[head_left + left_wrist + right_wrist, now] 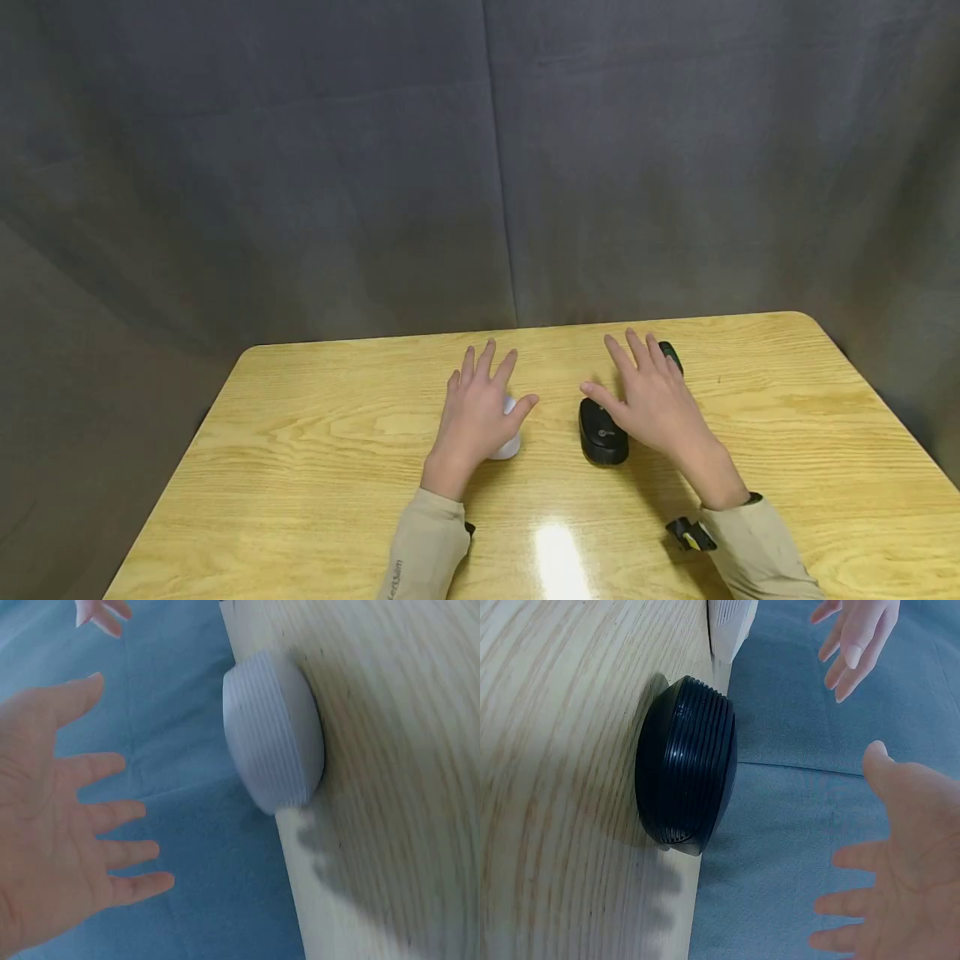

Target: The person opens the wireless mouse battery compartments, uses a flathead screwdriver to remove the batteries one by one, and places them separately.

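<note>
Black mouse, white mouse: lower centre.
Left hand, right hand spread; mice could be skewed by off-centre contact.

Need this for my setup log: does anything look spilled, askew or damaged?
Nothing stands out: the white device and black device rest on the table, with no spill or damage visible. The dark object by the right hand is partly hidden.
</note>
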A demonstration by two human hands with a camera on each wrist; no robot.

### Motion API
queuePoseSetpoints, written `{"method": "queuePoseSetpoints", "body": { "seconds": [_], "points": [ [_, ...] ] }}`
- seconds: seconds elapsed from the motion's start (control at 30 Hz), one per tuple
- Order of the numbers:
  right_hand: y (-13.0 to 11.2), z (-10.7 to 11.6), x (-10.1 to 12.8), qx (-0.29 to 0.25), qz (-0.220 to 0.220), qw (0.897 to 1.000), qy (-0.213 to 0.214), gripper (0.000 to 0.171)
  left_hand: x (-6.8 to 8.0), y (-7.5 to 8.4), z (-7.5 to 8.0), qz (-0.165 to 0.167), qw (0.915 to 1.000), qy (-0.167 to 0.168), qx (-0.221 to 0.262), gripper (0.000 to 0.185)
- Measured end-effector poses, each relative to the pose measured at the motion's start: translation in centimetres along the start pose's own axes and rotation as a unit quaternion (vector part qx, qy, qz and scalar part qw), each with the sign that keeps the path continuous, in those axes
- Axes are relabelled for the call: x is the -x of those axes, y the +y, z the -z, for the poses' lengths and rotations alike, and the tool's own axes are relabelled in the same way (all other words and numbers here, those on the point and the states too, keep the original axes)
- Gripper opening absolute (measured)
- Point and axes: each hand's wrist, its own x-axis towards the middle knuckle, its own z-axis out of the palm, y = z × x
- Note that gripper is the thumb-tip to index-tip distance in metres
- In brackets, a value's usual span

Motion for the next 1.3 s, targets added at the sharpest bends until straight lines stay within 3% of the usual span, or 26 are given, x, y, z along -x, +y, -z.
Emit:
{"method": "queuePoseSetpoints", "body": {
  "seconds": [0.23,0.53,0.8,1.3],
  "points": [
    [0.1,0.1,0.1,-0.024,0.016,1.000,-0.006,0.079,-0.5,1.1,-0.8,-0.017,0.9990,-0.042,0.008,0.071],
    [0.4,0.4,0.4,-0.066,0.012,0.997,-0.045,0.074,-1.0,2.3,-1.6,-0.028,0.9946,-0.094,0.035,0.073],
    [1.2,0.2,0.8,-0.067,0.039,0.995,-0.069,0.070,-1.1,3.1,-2.4,-0.002,0.9854,-0.155,0.070,0.078],
    [1.9,-0.1,1.0,-0.080,0.021,0.984,-0.156,0.084,-1.3,4.2,-3.9,-0.007,0.9796,-0.193,0.056,0.077]
  ]
}}
